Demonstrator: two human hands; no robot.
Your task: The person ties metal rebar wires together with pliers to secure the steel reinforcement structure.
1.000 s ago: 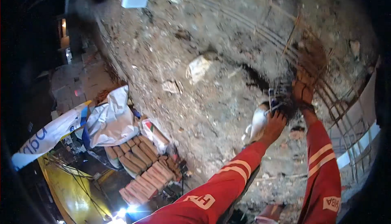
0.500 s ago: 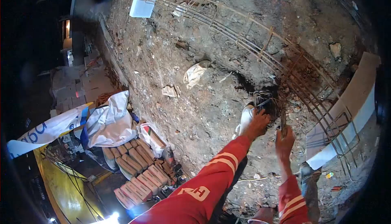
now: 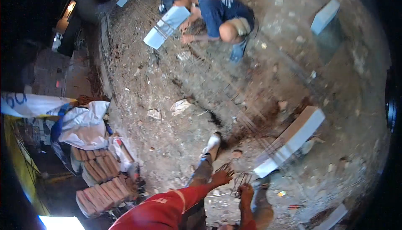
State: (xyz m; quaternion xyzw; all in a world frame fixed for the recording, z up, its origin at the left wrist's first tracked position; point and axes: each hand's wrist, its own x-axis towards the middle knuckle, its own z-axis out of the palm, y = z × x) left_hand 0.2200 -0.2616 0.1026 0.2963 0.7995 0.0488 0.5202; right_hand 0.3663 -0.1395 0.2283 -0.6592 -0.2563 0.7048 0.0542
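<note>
While your right hand grips the bent wire loops and your left hand touches them, grip unclear, expect light, springy, snagging steel; hold the bundled middle.

A single view is supplied, taken from a camera worn on the head and turned forward and steeply down onto the brown, stony earth ground. The scene is bent by a very wide lens, and the corners are left black. The left hand and right hand are caught nearest, at the bottom edge. A crouching person in a blue shirt is seen well apart at the top, and a stack of reddish bricks at lower left.
</note>
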